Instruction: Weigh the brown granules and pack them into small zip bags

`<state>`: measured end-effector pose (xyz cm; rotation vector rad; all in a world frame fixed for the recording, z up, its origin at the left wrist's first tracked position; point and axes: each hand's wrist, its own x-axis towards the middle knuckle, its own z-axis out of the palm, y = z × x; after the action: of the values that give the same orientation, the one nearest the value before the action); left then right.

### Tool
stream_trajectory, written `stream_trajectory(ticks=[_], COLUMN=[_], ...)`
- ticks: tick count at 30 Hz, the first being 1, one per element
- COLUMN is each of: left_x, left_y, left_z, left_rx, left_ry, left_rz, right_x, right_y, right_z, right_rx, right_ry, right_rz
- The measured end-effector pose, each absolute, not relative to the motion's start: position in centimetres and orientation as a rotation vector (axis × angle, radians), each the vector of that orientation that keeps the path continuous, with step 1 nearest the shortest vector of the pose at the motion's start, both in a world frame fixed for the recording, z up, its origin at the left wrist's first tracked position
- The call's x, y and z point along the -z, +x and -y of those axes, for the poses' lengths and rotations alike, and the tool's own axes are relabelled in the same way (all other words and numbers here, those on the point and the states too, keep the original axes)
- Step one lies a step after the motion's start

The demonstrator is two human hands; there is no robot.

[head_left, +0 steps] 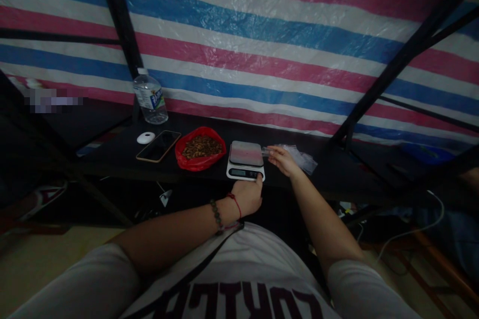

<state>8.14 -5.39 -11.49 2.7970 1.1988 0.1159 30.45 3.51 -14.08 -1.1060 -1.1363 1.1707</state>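
A white kitchen scale (pixel 246 159) with a flat metal plate and a small display lies before me on the dark table. My left hand (pixel 247 197) is at its front edge, index finger out on the button at the right of the display, the other fingers curled in with nothing seen in them. My right hand (pixel 283 160) is just right of the plate. Between its fingertips is a small clear plastic piece (pixel 266 151), too small to name, reaching the plate's right edge. Clear plastic bags (pixel 302 159) lie behind that hand.
Left of the scale, a red plastic bag (pixel 200 163) holds brown dried pieces (pixel 202 146). Farther left are a phone (pixel 158 146), a white rounded case (pixel 145 138) and a clear bottle (pixel 151 97). Dark metal posts (pixel 121 15) and a striped sheet (pixel 239 50) stand behind.
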Motion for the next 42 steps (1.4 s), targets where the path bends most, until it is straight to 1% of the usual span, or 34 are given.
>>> stream_trajectory(ticks=[7, 14, 19, 25, 30, 32, 35, 42], left_x=[12.2, 11.3, 9.9, 7.1, 6.1, 6.2, 6.9, 8.7], left_y=[7.8, 7.3, 5.7, 1.2, -3.1, -4.4, -5.6, -7.0], left_z=[5.4, 5.7, 5.0, 0.9, -3.7, -5.3, -7.0, -9.1], left_rx=[-0.103, -0.042, -0.141, -0.356, -0.601, -0.61, -0.526, -0.473], left_ry=[2.805, 2.793, 2.82, 2.816, 2.784, 2.79, 2.798, 2.758], left_rz=[-1.21, -1.178, -1.197, -1.404, -1.578, -1.628, -1.674, -1.756], right_x=[14.4, 14.5, 14.3, 12.7, 10.9, 10.5, 10.3, 10.9], right_y=[30.7, 30.9, 31.1, 31.0, 30.5, 30.2, 29.9, 29.4], right_z=[-3.7, -3.8, -4.0, -3.9, -3.0, -2.8, -2.8, -3.4], right_rx=[-1.176, -1.177, -1.139, -1.071, -1.085, -1.076, -1.046, -0.989], right_ry=[-1.1, -1.108, -1.049, -0.888, -0.874, -0.899, -0.927, -0.978], right_rz=[1.115, 1.125, 1.068, 0.995, 1.055, 1.097, 1.13, 1.155])
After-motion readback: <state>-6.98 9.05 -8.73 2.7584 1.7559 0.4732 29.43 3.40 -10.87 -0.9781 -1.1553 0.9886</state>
